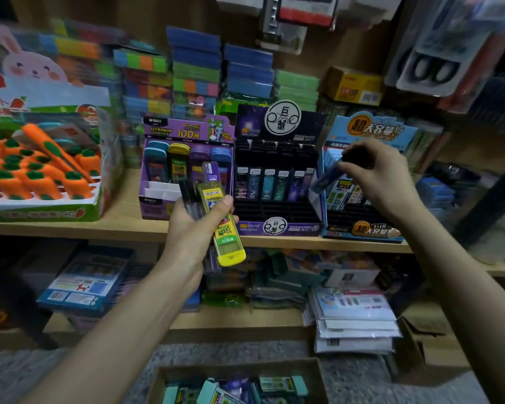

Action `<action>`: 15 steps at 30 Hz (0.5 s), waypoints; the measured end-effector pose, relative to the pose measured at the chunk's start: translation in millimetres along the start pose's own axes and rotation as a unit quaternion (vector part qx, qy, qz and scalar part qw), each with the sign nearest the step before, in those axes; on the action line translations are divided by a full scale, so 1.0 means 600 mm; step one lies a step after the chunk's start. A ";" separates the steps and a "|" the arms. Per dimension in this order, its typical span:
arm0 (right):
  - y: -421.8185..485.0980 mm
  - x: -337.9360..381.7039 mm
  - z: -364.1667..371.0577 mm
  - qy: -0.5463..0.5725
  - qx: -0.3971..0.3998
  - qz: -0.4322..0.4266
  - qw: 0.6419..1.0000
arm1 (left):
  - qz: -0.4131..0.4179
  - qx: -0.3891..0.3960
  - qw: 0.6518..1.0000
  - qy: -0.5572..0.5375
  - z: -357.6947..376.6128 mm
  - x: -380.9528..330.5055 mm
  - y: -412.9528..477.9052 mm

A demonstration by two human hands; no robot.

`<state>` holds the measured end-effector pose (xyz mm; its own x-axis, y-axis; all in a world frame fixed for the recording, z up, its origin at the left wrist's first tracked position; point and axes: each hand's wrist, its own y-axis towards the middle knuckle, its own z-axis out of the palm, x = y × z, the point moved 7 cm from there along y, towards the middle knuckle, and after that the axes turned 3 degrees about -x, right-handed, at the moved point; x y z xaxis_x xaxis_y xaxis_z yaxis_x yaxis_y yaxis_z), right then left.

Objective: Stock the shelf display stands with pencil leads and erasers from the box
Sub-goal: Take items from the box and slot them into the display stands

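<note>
The left hand (193,228) grips a fan of slim, glossy plastic lead cases (216,211), the front one translucent yellow. The right hand (382,176) pinches a blurred blue tube (327,176) above the blue cardboard display stand (362,228). The open cardboard box (239,386) sits on the floor below.

Your upper wooden shelf (123,225) runs from 9 o'clock to 3 o'clock. At 9 o'clock on it sits the carrot display tray (41,205). Around the centre, 3 stands sit side by side: the purple stand (187,132), the black stand (277,228) touching it, and the blue stand (362,228) at 3 o'clock. Behind them, at 12 o'clock, rise colourful pad stacks (196,68). The lower shelf (239,316) carries blue packets (85,281) at 8 o'clock. A white packet pile (353,325) lies at 4 o'clock, on shelf or floor you cannot tell. On the grey floor (356,383) at 6 o'clock rests the open cardboard box (239,365).
</note>
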<state>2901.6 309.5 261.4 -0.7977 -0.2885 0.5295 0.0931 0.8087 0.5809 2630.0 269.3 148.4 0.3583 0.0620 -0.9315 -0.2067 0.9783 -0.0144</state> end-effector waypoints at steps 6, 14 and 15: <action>-0.002 0.027 0.035 -0.080 0.057 -0.125 0.987 | 0.030 0.004 0.999 0.029 0.008 -0.010 0.007; -0.006 0.025 0.079 -0.075 0.155 -0.140 0.975 | 0.067 0.001 0.997 0.035 -0.013 -0.032 0.000; -0.003 0.020 0.079 -0.059 0.158 -0.124 0.978 | 0.069 0.000 0.997 0.036 -0.017 -0.033 0.000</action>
<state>2863.4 328.6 237.5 -0.8377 -0.4495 0.3102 -0.2854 0.8446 0.4530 2613.6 265.9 163.2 0.2595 0.1824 -0.9483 -0.2491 0.9614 0.1168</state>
